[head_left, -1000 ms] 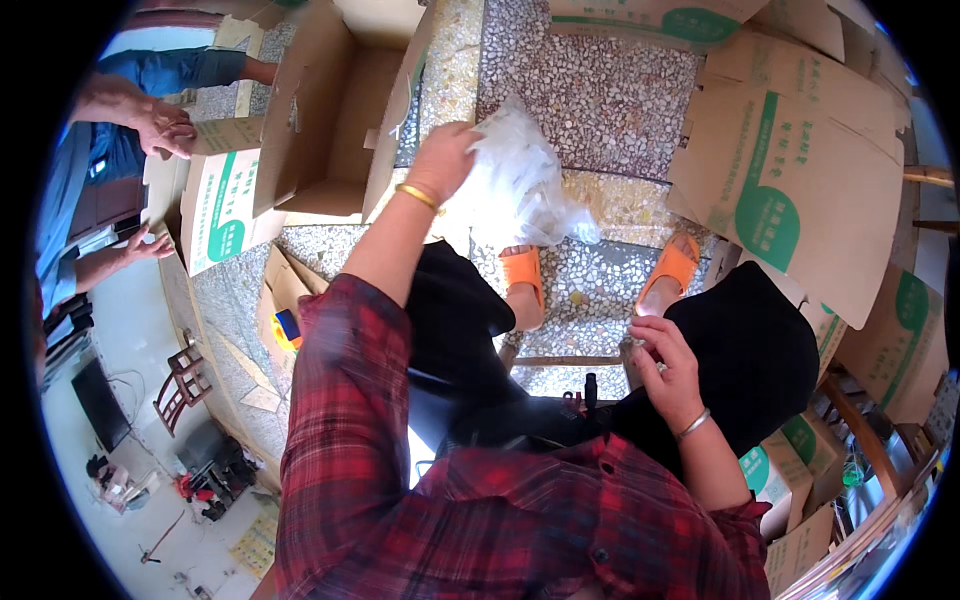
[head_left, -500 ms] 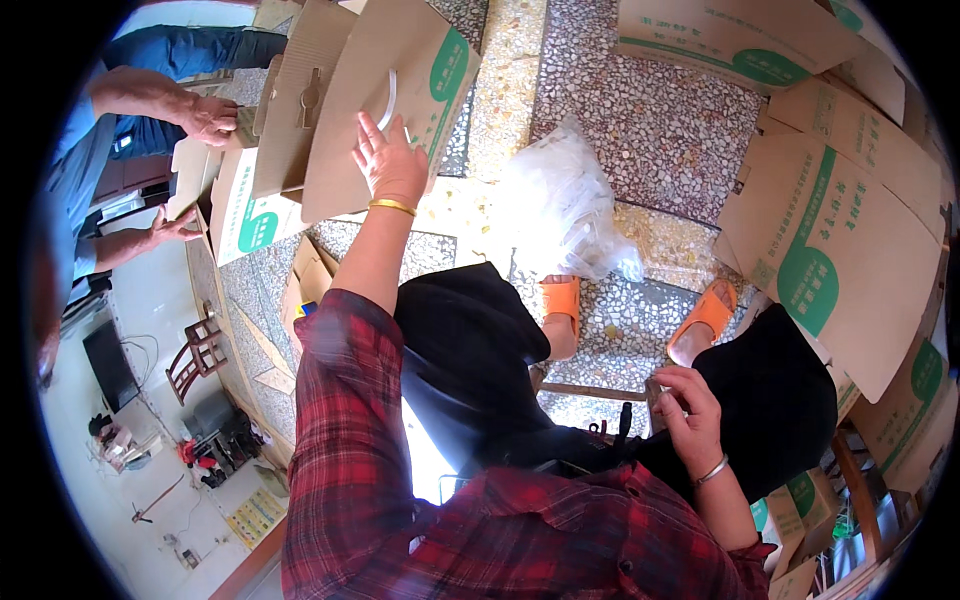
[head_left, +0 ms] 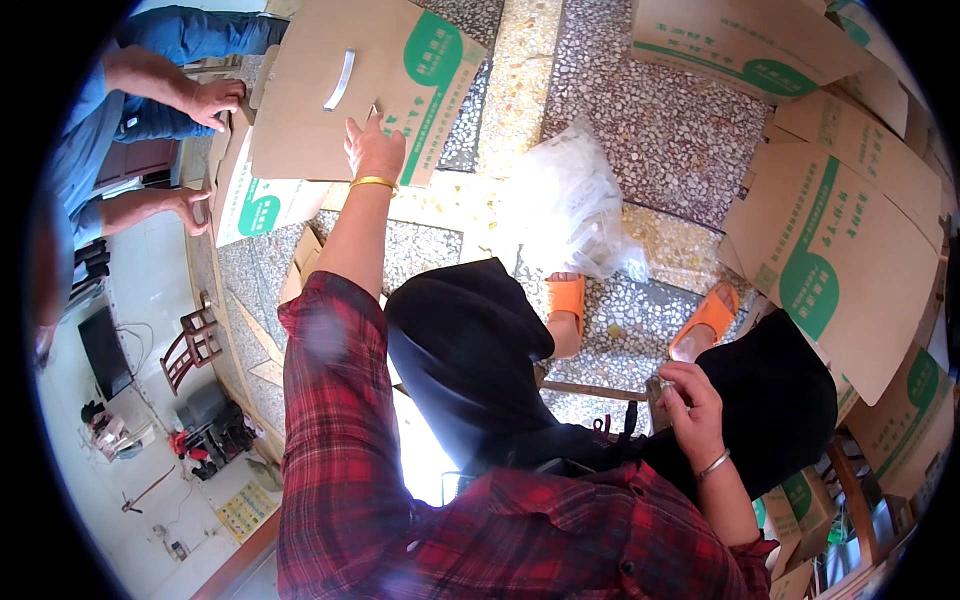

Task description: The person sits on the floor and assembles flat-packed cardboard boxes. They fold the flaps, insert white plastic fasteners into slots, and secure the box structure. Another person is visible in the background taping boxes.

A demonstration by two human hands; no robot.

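Observation:
My left hand (head_left: 376,155) is at the cardboard carton (head_left: 300,130), its fingers apart and against the brown panel with a green stripe and circle. Just beyond the fingertips, a curved white plastic handle (head_left: 340,80) lies across the panel. My right hand (head_left: 692,408) rests above my right thigh, fingers curled in a pinch; a tiny pale thing may be at the fingertips, too small to name. At the left, a co-worker's hands (head_left: 214,104) touch the carton's side.
A clear plastic bag (head_left: 575,200) with pale contents lies on the speckled floor before my orange sandals (head_left: 566,300). Several flattened or folded cartons (head_left: 850,240) lean at the right. A wooden chair (head_left: 190,348) stands at the far left.
My left hand has shifted slightly left and its fingers have bent. The carton's panel now lies flatter, over the flaps, and the white handle has moved left with it. My right hand has hardly moved.

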